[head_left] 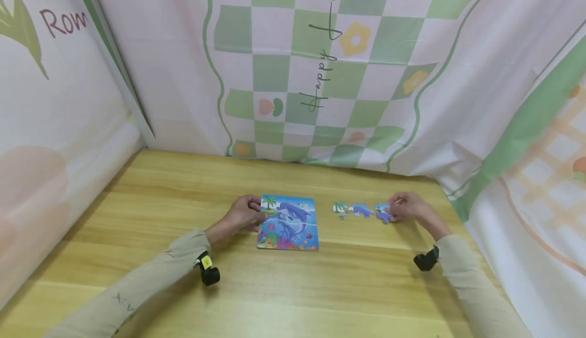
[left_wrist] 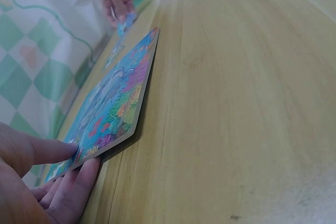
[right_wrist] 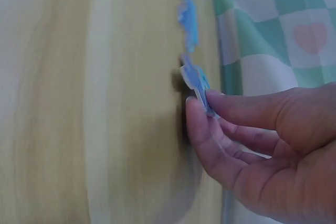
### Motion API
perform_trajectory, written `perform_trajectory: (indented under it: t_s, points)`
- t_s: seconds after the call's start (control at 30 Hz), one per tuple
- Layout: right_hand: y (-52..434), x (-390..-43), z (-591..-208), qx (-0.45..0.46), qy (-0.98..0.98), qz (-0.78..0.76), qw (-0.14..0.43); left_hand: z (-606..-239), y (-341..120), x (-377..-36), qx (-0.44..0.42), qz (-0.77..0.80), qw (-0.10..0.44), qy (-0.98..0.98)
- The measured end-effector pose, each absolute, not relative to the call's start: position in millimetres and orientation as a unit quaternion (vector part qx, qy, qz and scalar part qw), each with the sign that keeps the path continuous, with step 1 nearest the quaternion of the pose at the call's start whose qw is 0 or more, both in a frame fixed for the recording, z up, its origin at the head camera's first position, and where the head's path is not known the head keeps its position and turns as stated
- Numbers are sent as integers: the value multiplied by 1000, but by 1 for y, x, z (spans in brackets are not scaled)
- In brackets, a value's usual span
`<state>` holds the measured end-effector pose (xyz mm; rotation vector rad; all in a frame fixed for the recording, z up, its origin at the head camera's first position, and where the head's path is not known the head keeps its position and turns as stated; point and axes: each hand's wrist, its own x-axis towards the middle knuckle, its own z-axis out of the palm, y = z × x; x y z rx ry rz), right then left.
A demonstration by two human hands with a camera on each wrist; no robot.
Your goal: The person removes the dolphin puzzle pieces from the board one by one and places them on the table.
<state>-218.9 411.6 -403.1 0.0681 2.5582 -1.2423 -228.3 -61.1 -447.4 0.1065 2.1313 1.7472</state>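
Observation:
A dolphin puzzle board (head_left: 288, 222) (left_wrist: 118, 95) lies on the wooden table (head_left: 320, 287). My left hand (head_left: 242, 213) (left_wrist: 42, 174) holds its left edge, thumb on top and fingers under the rim. To the right lies a short row of joined puzzle pieces (head_left: 352, 209) (right_wrist: 187, 11). My right hand (head_left: 407, 206) (right_wrist: 252, 156) pinches a blue puzzle piece (head_left: 383, 212) (right_wrist: 197, 82) at the row's right end, lifted on edge off the table.
Patterned green and pink cloth (head_left: 320, 68) hangs behind and on both sides of the table. Bare wood fills the near half of the table (left_wrist: 236, 103). Small black cameras (head_left: 208, 272) sit on both wrists.

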Motion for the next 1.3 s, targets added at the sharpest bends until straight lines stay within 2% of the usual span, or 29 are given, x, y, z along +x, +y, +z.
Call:
perform_trajectory:
  t_s: [0.47,0.83,1.03,1.3]
  points:
    - [404,-223,-411,59,917,-373,126,-449,-63,-228,31,619,189,762]
    - [402,-223,-408,40,942,-313,113,-444,-62,-228,19,618,204,759]
    - [391,-221,-400,23,959,-272,77,-438,-63,-232,14,635,222,740]
    - [352,-218,-389,-26,958,-283,27,-430,-64,-236,6,629,237,740]
